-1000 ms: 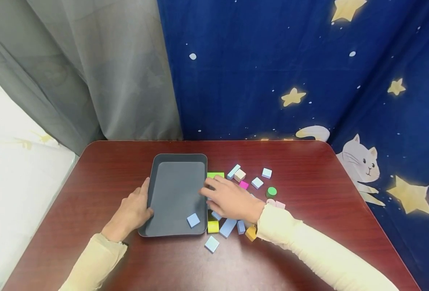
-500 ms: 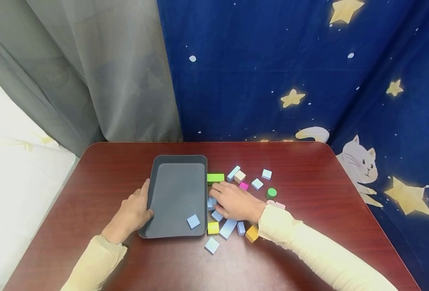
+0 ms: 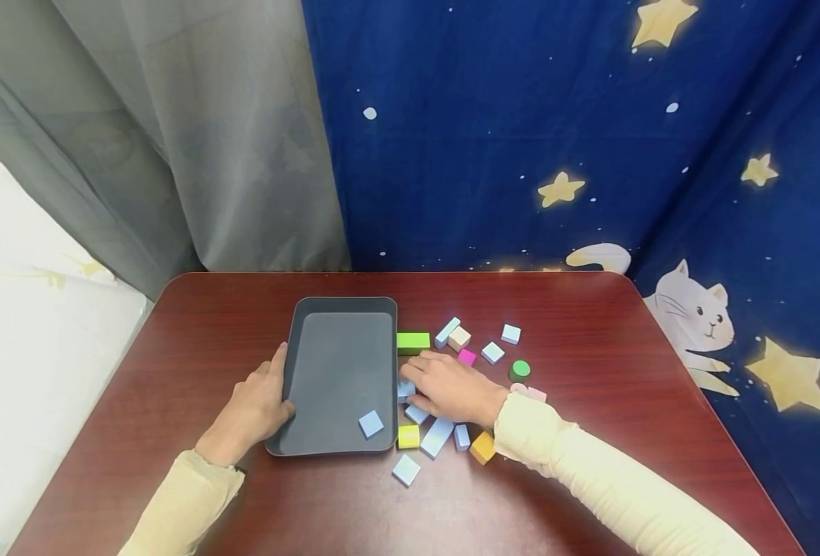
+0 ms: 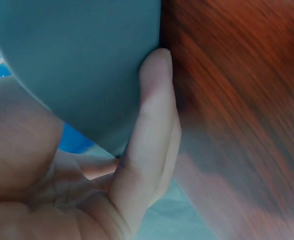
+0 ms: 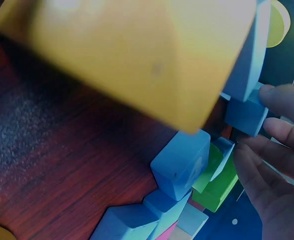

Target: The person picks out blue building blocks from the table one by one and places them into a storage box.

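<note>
A dark grey tray (image 3: 340, 371) lies left of centre on the table, with one blue square block (image 3: 371, 424) inside near its front right corner. My left hand (image 3: 253, 401) grips the tray's left wall; in the left wrist view a finger (image 4: 154, 110) runs along the outside of the tray (image 4: 87, 65). Just beyond the tray's right wall, my right hand (image 3: 452, 386) pinches a blue block (image 3: 405, 391) between thumb and fingers. The right wrist view shows the thumb against that blue block (image 5: 246, 115), with the hand (image 5: 282, 155) partly hiding it.
Several blocks lie about the right hand: a green one (image 3: 413, 343), a yellow one (image 3: 408, 437), a long blue one (image 3: 438, 438), an orange one (image 3: 482, 447) and a green cylinder (image 3: 520, 371). A pale blue block (image 3: 406, 469) sits nearest the front. Curtains hang behind the table.
My right hand has drawn back from over the tray's right rim to the blue block beside it. The left hand and tray stay in place.
</note>
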`<state>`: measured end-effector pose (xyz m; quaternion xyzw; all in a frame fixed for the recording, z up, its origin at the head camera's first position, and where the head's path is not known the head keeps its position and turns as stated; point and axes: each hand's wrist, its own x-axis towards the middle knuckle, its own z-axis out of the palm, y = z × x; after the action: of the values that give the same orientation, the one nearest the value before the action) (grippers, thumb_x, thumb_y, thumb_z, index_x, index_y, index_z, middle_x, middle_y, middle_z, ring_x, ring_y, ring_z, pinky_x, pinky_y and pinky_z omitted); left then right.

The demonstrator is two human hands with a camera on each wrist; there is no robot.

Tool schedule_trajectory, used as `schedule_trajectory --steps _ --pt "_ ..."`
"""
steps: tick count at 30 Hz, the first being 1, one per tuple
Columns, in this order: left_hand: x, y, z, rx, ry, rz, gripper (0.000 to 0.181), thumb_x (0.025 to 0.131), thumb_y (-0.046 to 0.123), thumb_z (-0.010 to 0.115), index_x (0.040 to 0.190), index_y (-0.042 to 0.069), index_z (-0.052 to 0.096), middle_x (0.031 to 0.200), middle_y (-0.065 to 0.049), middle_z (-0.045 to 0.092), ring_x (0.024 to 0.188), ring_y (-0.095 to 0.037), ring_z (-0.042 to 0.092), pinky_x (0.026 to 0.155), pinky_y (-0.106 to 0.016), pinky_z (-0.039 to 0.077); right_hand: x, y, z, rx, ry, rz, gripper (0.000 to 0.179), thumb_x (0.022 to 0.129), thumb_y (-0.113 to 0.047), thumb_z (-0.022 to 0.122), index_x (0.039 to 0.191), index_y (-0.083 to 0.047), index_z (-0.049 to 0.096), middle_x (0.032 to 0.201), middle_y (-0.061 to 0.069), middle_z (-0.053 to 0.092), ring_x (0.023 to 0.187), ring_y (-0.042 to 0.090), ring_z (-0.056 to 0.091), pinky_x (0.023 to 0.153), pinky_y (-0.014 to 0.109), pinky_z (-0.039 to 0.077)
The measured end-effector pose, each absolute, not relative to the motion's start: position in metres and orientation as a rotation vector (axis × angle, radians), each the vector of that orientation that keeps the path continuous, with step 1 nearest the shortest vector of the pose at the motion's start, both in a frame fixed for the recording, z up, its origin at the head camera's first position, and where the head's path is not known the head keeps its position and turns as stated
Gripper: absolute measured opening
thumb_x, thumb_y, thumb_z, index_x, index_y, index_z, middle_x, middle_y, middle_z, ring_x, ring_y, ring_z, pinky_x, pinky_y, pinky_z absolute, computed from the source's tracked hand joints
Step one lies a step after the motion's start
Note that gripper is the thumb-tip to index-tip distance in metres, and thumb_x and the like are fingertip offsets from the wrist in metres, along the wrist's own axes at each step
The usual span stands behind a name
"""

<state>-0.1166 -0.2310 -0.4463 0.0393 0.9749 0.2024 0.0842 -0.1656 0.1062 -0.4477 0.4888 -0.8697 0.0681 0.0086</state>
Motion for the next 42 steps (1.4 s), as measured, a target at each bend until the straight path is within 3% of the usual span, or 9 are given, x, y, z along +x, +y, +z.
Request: schedule_trajectory --steps 15,33,42 --pt "-0.1148 -0.231 -0.4479 0.129 2.923 0.601 0.101 0.087 0.002 0.078 0.167 -0.014 0.019 0.137 -0.043 0.056 0.104 -0.056 0.067 0.09 -0.067 0.055 -0.1613 0.1024 -0.448 1.507 -2.812 0.261 0.024 0.102 -0.019 0.081 0.12 -0.013 0.066 0.103 0.001 0.077 0.087 0.014 0.073 0.08 0.023 0.058" --pt "-0.1149 -0.2301 -0.4475 0.104 2.913 0.602 0.101 0.086 0.002 0.078 0.167 -0.014 0.019 0.136 -0.043 0.056 0.102 -0.055 0.067 0.089 -0.067 0.056 -0.1642 0.1081 -0.45 1.537 -2.76 0.265 0.027 0.103 -0.016 0.078 0.126 -0.013 0.065 0.112 0.003 0.073 0.089 0.015 0.071 0.084 0.023 0.058" --pt "-0.115 -0.2303 -0.4474 0.113 2.915 0.602 0.1 0.087 0.002 0.078 0.167 -0.014 0.019 0.138 -0.043 0.055 0.103 -0.055 0.067 0.091 -0.068 0.055 -0.1664 0.111 -0.4459 1.536 -2.707 0.321 0.027 0.101 -0.014 0.078 0.125 -0.011 0.065 0.114 0.004 0.075 0.095 0.018 0.072 0.091 0.031 0.06"
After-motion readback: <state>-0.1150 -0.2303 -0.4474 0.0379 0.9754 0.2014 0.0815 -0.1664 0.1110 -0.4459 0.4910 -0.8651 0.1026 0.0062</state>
